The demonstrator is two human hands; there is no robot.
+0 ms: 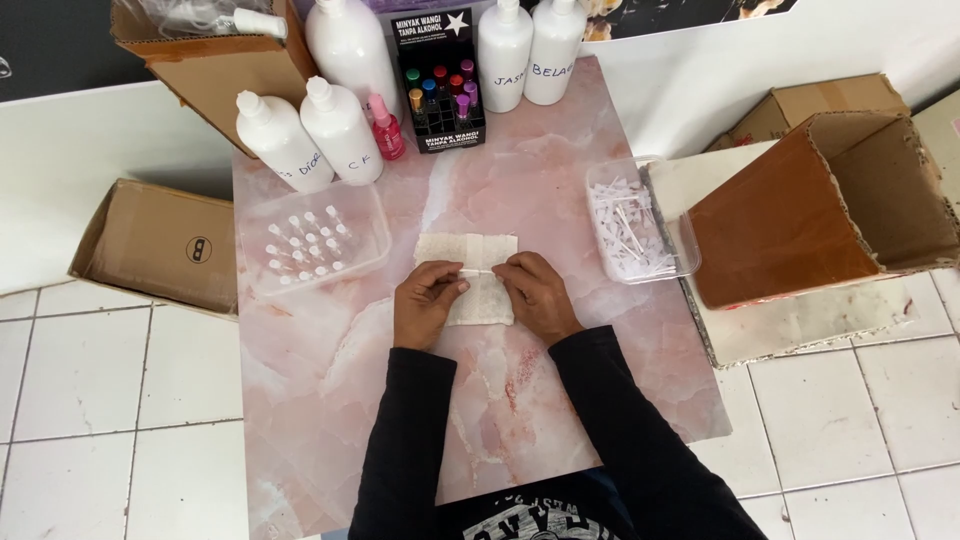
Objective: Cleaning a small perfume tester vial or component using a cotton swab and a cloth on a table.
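Both forearms, in long black sleeves, reach forward from the bottom edge and converge over the middle of the pink marbled tabletop. The left hand lies knuckles up, its fingers curled inward, thumb and forefinger pinched on one end of a thin white stick-like tube. The right hand mirrors it, its fingertips closed on the other end, so the tube runs level between the two hands (too small to tell more of its make). It is held just above a folded off-white cloth pad, on which the heels of both hands rest.

To the left of the cloth sits a clear rectangular plastic tray with small white-capped vials standing in rows. To the right, well apart from the hands, a second clear plastic tub holds a loose heap of white sticks and paper scraps. Along the far edge stand tall white plastic bottles with handwritten labels, a small pink spray bottle and a black display box of coloured roll-on vials. Open brown cardboard boxes sit on the white tiled floor around the table.
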